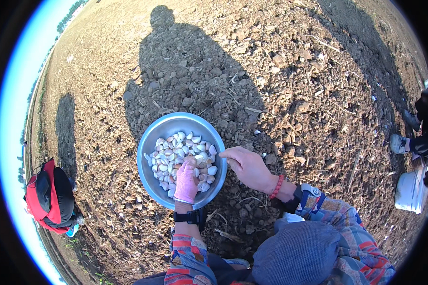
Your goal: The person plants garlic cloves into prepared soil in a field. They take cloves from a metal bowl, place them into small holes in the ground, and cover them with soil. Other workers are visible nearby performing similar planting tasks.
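A round metal bowl in front of me contains many pale garlic cloves, some tinged purple. My left hand, in a pink glove, reaches into the bowl with its fingertips among the cloves. Whether those fingers pinch a clove is hidden. At the bowl's right side is my right hand, bare, with a red bead bracelet at the wrist. Its index fingertip lies over the rim and the thumb is just outside, so it appears to pinch the bowl's edge.
Rough, cloddy soil with dry stalks surrounds the bowl. A person in red and black is at far left. At the right edge, another person's shoes and a white bucket show. My denim-covered knee is below my right forearm.
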